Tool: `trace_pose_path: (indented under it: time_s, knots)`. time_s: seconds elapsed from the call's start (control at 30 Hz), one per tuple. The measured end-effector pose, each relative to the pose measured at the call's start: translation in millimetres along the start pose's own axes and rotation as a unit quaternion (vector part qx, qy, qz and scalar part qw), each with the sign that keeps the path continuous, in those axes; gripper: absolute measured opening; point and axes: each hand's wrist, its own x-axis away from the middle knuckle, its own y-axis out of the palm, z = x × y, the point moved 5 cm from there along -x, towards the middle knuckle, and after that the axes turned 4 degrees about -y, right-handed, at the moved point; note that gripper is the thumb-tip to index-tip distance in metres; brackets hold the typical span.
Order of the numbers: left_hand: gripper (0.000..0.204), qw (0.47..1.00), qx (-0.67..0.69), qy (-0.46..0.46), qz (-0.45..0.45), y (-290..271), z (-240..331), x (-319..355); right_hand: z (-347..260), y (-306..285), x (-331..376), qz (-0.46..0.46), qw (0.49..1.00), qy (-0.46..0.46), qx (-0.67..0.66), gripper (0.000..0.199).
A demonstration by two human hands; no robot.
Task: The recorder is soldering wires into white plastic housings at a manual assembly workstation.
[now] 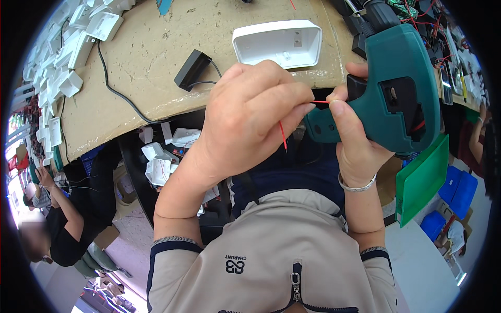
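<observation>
Lead: Report the grip.
Inspector: Left hand (245,117), just left of the green casing (403,55): closed, thumb and fingertips pinching a thin red wire (283,134). Right hand (357,138): closed around the casing's left part, thumb tip at the wire. Whether it also pinches the wire, I cannot tell.

Lead: Condition of the pieces held?
Inspector: The wire spans a short, straight gap between the two hands, left of the casing; a length hangs below the left hand. The casing is dark green and curved, with a large cut-out showing a black interior.

Lead: Edges and room?
Inspector: The worktable (141,57) ends left of the casing, its front edge passing beyond the hands. A white box (276,44) lies beyond and left of the casing, a black box (193,69) farther left. Bare tabletop extends left of both. A green tray (422,180) sits just below the casing.
</observation>
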Motion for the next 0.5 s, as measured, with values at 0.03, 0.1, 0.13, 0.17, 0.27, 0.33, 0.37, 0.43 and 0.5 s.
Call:
trace_pose_path:
  time_s: [0.03,0.1,0.13,0.17,0.27,0.33,0.37,0.43,0.5]
  knots:
    - [0.016,1.0,-0.001,0.0,0.001,1.7,-0.5,2.0,-1.4,0.8,-0.3,0.007,1.0,-0.006,0.023,0.048]
    - [0.018,0.999,-0.039,-0.007,0.034,3.2,-0.5,7.3,-1.5,1.6,-0.5,0.013,0.999,-0.014,0.045,0.045]
    - [0.018,0.999,-0.039,-0.006,0.034,6.0,1.8,8.4,-0.5,1.0,-0.1,0.025,0.998,-0.018,0.048,0.045]
    - [0.017,0.997,-0.04,-0.041,0.058,6.7,1.6,9.4,-0.1,0.3,-0.1,0.037,0.998,-0.023,0.052,0.044]
    - [0.017,0.987,-0.134,-0.018,0.092,-2.9,-4.1,4.8,-6.2,-6.9,2.2,0.046,0.997,0.026,0.053,0.048]
    - [0.017,0.961,-0.25,0.023,0.114,-3.5,-7.0,3.5,-11.0,-12.9,9.5,0.069,0.997,0.04,0.023,0.05]
    - [0.017,0.961,-0.251,0.022,0.113,-3.0,-7.9,2.4,-13.2,-17.6,14.3,0.092,0.994,0.054,-0.008,0.053]
    - [0.014,0.943,-0.312,0.007,0.112,-2.3,-8.4,-1.3,-18.6,-30.5,26.5,0.092,0.992,0.085,-0.001,0.057]
    - [0.013,0.941,-0.32,-0.004,0.109,-0.1,-7.8,-6.6,-19.7,-38.7,40.9,0.022,0.985,0.171,0.015,0.06]
